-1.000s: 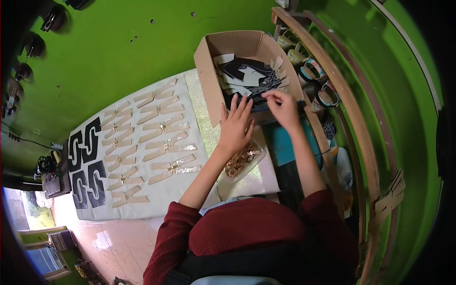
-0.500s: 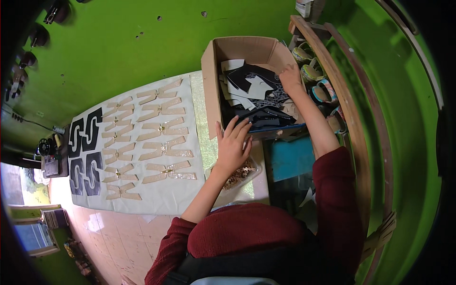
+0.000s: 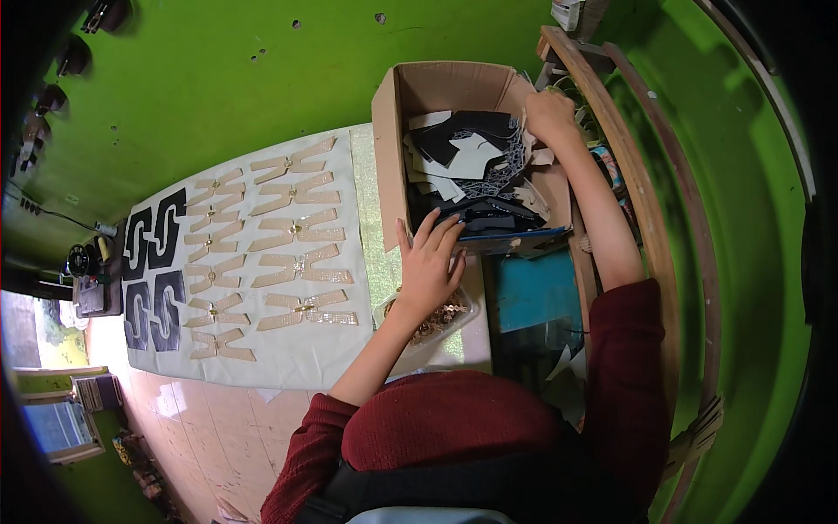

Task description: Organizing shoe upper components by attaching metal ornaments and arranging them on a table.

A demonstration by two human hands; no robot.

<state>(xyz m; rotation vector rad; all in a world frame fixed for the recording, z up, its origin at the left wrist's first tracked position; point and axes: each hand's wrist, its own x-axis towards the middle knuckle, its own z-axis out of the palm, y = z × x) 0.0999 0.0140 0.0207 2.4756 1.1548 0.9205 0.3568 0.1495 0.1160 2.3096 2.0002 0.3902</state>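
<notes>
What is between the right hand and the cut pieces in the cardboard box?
Nothing visible. The right hand is already inside the cardboard box, at its far right wall, touching the black and pale cut pieces.

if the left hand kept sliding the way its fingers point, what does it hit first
Likely the dark cut pieces piled in the cardboard box; the left hand already has its fingers at the box's open near end.
</notes>
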